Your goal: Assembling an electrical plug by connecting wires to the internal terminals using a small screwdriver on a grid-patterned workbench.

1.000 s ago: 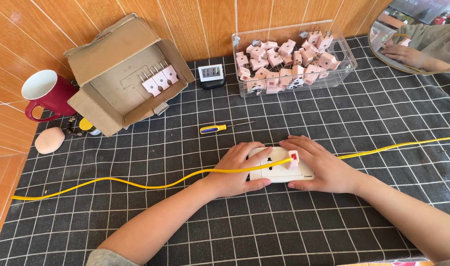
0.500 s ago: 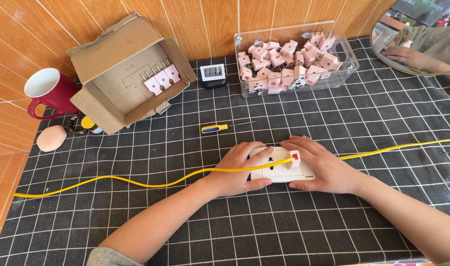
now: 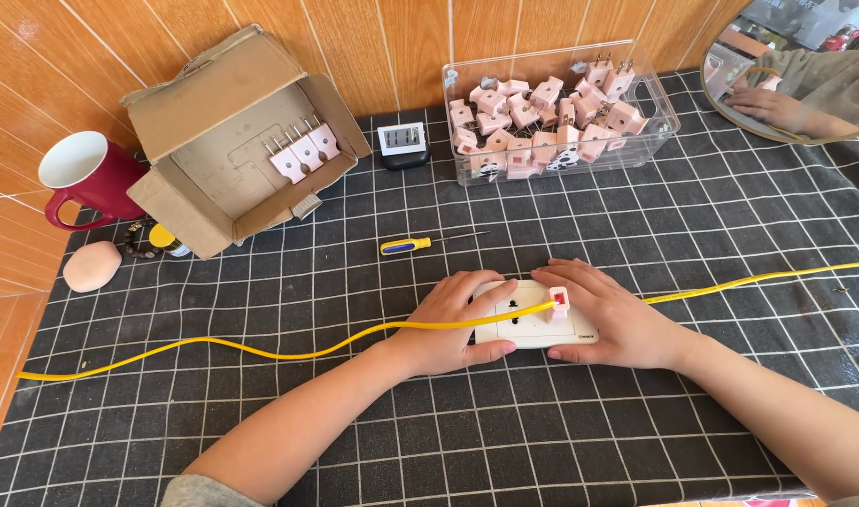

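A white socket plate (image 3: 533,324) lies flat on the black checked cloth (image 3: 636,216). My left hand (image 3: 453,324) grips its left end, thumb under the near edge. My right hand (image 3: 612,319) covers its right end, fingers resting beside a small pink plug (image 3: 559,299) that sits on top of the plate. A yellow cable (image 3: 260,347) runs from the cloth's left edge over my left hand to the pink plug; another yellow length (image 3: 758,279) trails off to the right.
A yellow-handled screwdriver (image 3: 420,245) lies behind my hands. At the back stand a clear box of pink plugs (image 3: 551,113), an open cardboard box (image 3: 232,141) with three plugs, a small digital display (image 3: 401,143), a red mug (image 3: 86,178) and a round mirror (image 3: 796,84).
Both hands stay on the socket plate. The pink plug now stands more clearly on top of it, and the view has shifted slightly.
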